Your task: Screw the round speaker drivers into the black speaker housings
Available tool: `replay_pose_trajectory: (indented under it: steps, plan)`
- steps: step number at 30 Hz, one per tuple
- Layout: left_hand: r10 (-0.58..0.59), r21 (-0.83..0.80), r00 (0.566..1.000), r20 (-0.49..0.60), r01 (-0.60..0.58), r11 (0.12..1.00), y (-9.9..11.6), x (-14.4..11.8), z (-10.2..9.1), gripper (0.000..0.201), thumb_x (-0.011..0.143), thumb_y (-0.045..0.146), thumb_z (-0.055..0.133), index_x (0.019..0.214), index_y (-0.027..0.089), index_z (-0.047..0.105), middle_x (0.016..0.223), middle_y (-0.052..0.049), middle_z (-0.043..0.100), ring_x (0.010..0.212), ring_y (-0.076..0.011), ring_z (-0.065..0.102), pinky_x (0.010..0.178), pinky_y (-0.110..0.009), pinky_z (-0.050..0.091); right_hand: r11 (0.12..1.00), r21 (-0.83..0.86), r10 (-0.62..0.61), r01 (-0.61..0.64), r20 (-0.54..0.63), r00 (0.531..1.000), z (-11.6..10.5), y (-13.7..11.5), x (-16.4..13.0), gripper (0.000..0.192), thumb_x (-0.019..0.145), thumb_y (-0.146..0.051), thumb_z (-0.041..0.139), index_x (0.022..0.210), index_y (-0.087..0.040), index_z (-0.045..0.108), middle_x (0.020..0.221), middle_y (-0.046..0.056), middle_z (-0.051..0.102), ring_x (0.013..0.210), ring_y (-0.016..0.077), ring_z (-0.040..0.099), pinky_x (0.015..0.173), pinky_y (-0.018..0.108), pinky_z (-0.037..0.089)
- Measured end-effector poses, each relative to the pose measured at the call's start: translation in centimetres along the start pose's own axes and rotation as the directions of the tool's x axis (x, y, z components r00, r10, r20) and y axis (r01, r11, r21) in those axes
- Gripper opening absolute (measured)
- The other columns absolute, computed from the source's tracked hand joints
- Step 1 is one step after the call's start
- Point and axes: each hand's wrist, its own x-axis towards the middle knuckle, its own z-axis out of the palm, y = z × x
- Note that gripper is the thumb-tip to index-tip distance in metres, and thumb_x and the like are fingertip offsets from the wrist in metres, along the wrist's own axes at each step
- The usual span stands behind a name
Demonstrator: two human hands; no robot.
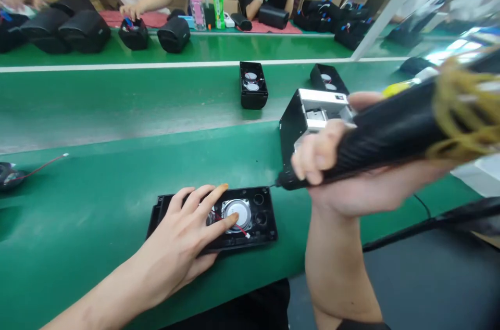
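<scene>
A black speaker panel [262, 215] lies flat on the green bench near the front edge, with a round silver driver [237, 211] and red wires in it. My left hand [187, 236] rests on the panel, fingers spread, a fingertip touching the driver. My right hand [332, 174] grips a black electric screwdriver [390, 132], held nearly level, its tip just above the panel's right corner. A black box with a metal top [308, 116] stands right behind that hand.
Two black speaker housings [253, 85] [328, 77] sit on the green conveyor [117, 101]. Across it, other people handle black speakers [84, 30] beside bottles [218, 4]. A wired part [10, 175] lies at the left edge. A black cable [429, 223] hangs right.
</scene>
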Motion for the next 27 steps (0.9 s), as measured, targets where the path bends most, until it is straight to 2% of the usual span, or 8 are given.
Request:
replay_pose_trajectory:
  steps: [3, 7, 10, 13, 16, 20, 24, 27]
  plan:
    - [0.011, -0.013, 0.998, -0.061, -0.012, 1.000, -0.3, 0.1, 0.8, 0.065, 0.079, 0.028, 0.086, 0.141, 0.038, 0.067, 0.167, -0.016, 0.045, 0.142, -0.0473, 0.049, 0.111, -0.068, 0.038, 0.939, -0.236, -0.277, 0.249, -0.091, 0.957, -2.1, -3.0, 1.2, 0.048, 0.098, -0.066, 0.062, 0.113, -0.022, 0.074, 0.060, -0.004, 0.057, 0.045, 0.0132, 0.050, 0.040, 0.024, 0.044]
    - [0.027, -0.034, 0.996, -0.086, -0.030, 0.999, 0.1, 1.2, 1.3, 0.064, 0.080, 0.031, 0.088, 0.140, 0.037, 0.067, 0.165, -0.018, 0.047, 0.141, -0.0466, 0.050, 0.110, -0.068, 0.039, 0.816, -0.478, -0.454, 0.326, -0.181, 0.873, -4.8, -3.5, 2.5, 0.059, 0.108, -0.059, 0.029, 0.109, -0.018, 0.072, 0.059, -0.003, 0.050, 0.046, 0.0131, 0.051, 0.042, 0.023, 0.042]
    - [0.038, -0.036, 0.997, -0.073, -0.041, 0.999, 0.6, 2.1, 1.3, 0.062, 0.083, 0.032, 0.087, 0.140, 0.036, 0.066, 0.166, -0.018, 0.047, 0.143, -0.0446, 0.050, 0.112, -0.067, 0.039, 0.786, -0.521, -0.485, 0.332, -0.187, 0.854, -6.2, -2.6, 3.3, 0.060, 0.100, -0.073, 0.037, 0.104, -0.021, 0.068, 0.057, -0.005, 0.045, 0.039, 0.0127, 0.046, 0.037, 0.023, 0.036]
    - [0.041, -0.037, 0.997, -0.069, -0.044, 0.998, 0.8, 2.6, 1.3, 0.062, 0.083, 0.033, 0.087, 0.141, 0.037, 0.065, 0.168, -0.017, 0.045, 0.144, -0.0435, 0.050, 0.113, -0.067, 0.039, 0.767, -0.563, -0.477, 0.308, -0.180, 0.860, -6.7, -1.9, 3.9, 0.065, 0.091, -0.084, 0.042, 0.103, -0.024, 0.063, 0.056, -0.007, 0.046, 0.036, 0.0131, 0.043, 0.033, 0.024, 0.032]
    - [0.037, -0.036, 0.997, -0.071, -0.040, 0.999, 0.8, 2.5, 1.5, 0.064, 0.083, 0.036, 0.088, 0.142, 0.038, 0.064, 0.169, -0.017, 0.045, 0.147, -0.0439, 0.048, 0.115, -0.068, 0.037, 0.791, -0.559, -0.426, 0.250, -0.210, 0.880, -6.5, -1.7, 4.1, 0.065, 0.090, -0.086, 0.041, 0.101, -0.025, 0.061, 0.054, -0.008, 0.046, 0.035, 0.0137, 0.041, 0.033, 0.025, 0.029]
    - [0.030, -0.036, 0.996, -0.088, -0.033, 0.999, 0.8, 1.8, 1.6, 0.064, 0.082, 0.040, 0.088, 0.142, 0.039, 0.064, 0.171, -0.016, 0.042, 0.152, -0.0455, 0.043, 0.119, -0.072, 0.032, 0.819, -0.526, -0.412, 0.231, -0.258, 0.874, -6.2, -1.8, 3.9, 0.061, 0.092, -0.083, 0.047, 0.098, -0.024, 0.061, 0.053, -0.009, 0.046, 0.033, 0.0126, 0.041, 0.033, 0.024, 0.029]
    - [0.015, -0.040, 0.994, -0.104, -0.020, 0.999, 0.7, 1.1, 1.7, 0.059, 0.086, 0.042, 0.085, 0.142, 0.043, 0.064, 0.173, -0.012, 0.039, 0.154, -0.0449, 0.041, 0.121, -0.074, 0.028, 0.825, -0.527, -0.364, 0.203, -0.221, 0.905, -6.1, -2.0, 3.4, 0.066, 0.091, -0.085, 0.049, 0.107, -0.023, 0.066, 0.052, -0.008, 0.049, 0.033, 0.0135, 0.039, 0.032, 0.025, 0.031]
    - [0.016, -0.037, 0.994, -0.105, -0.020, 0.999, 0.5, 0.8, 1.7, 0.052, 0.089, 0.040, 0.082, 0.138, 0.043, 0.066, 0.174, -0.010, 0.037, 0.154, -0.0438, 0.040, 0.121, -0.074, 0.026, 0.829, -0.526, -0.347, 0.191, -0.216, 0.912, -5.6, -2.2, 2.5, 0.069, 0.088, -0.088, 0.049, 0.105, -0.024, 0.071, 0.053, -0.007, 0.047, 0.033, 0.0128, 0.038, 0.031, 0.025, 0.032]
